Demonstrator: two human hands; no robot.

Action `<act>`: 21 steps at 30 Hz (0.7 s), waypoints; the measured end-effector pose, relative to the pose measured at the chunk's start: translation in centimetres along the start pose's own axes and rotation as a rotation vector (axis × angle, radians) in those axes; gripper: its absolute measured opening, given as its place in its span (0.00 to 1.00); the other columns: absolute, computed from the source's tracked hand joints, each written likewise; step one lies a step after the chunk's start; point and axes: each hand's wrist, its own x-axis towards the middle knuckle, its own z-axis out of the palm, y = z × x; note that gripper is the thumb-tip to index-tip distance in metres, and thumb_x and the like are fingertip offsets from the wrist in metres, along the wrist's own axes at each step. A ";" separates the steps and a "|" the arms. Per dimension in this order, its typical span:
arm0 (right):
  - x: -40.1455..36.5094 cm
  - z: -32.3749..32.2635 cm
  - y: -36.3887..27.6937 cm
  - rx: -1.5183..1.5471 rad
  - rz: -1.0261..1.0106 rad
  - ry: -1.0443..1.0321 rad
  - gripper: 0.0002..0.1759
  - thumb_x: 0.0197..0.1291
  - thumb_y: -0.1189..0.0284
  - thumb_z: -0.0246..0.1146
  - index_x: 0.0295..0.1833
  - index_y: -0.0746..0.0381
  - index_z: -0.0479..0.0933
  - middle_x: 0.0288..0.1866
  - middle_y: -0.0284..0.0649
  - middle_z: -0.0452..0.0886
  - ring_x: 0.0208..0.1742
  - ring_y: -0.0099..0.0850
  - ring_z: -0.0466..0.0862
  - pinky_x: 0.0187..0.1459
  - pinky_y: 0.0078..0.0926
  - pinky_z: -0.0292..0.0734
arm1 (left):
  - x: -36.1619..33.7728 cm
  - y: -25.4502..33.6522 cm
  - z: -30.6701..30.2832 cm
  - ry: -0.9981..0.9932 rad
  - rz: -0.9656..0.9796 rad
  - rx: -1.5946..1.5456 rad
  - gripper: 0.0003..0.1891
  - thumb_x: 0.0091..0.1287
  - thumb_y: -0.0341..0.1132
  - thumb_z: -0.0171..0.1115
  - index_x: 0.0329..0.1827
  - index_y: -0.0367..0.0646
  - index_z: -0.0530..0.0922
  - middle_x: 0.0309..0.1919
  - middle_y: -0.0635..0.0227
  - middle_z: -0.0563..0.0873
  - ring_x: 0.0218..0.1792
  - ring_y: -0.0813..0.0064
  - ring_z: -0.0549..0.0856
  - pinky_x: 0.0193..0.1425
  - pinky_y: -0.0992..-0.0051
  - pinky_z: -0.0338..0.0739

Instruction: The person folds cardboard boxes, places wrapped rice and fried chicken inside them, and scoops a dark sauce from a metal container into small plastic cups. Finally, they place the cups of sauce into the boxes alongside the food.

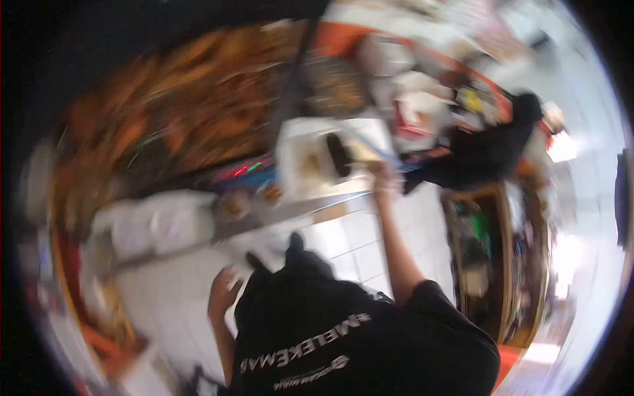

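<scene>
My right hand [385, 177] reaches to the right edge of a white board [297, 181] on the counter. Its fingers look closed, but motion smears what they hold. Just left of it is a dark oblong thing [338, 155], its kind too blurred to name. A bluish strip [373, 145] runs slantwise over the board near the hand; brownish bits [310, 162] lie on the white surface. My left hand [224, 289] hangs low beside my body over the tiled floor, fingers apart, with nothing seen in it.
Browned food [198, 105] fills a large display behind the counter. White bundles [162, 221] and small bowls [271, 193] stand along the counter's left part. A person in dark clothing [485, 155] is at the right, beside a wooden shelf [479, 251].
</scene>
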 end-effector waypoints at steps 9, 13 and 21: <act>8.2 -6.6 -10.5 0.033 0.419 -0.516 0.11 0.66 0.65 0.62 0.48 0.56 0.86 0.51 0.45 0.86 0.52 0.46 0.85 0.60 0.40 0.78 | 9.9 12.1 -1.0 -0.297 -0.355 -0.214 0.33 0.66 0.31 0.71 0.73 0.39 0.69 0.56 0.52 0.84 0.53 0.63 0.86 0.57 0.63 0.80; 7.5 -2.9 -14.0 0.470 0.342 -0.271 0.29 0.68 0.53 0.61 0.70 0.53 0.73 0.62 0.50 0.83 0.64 0.48 0.81 0.64 0.37 0.76 | 15.6 25.9 -1.0 -0.144 0.007 -0.443 0.43 0.62 0.27 0.72 0.80 0.43 0.60 0.69 0.51 0.73 0.65 0.56 0.78 0.70 0.59 0.73; 16.8 -6.8 -16.7 0.713 0.610 -0.658 0.52 0.70 0.47 0.57 0.86 0.52 0.35 0.66 0.70 0.74 0.54 0.59 0.85 0.55 0.47 0.78 | 26.9 37.0 -0.1 0.340 0.098 -0.307 0.40 0.66 0.27 0.67 0.81 0.43 0.58 0.69 0.52 0.71 0.66 0.53 0.76 0.70 0.55 0.72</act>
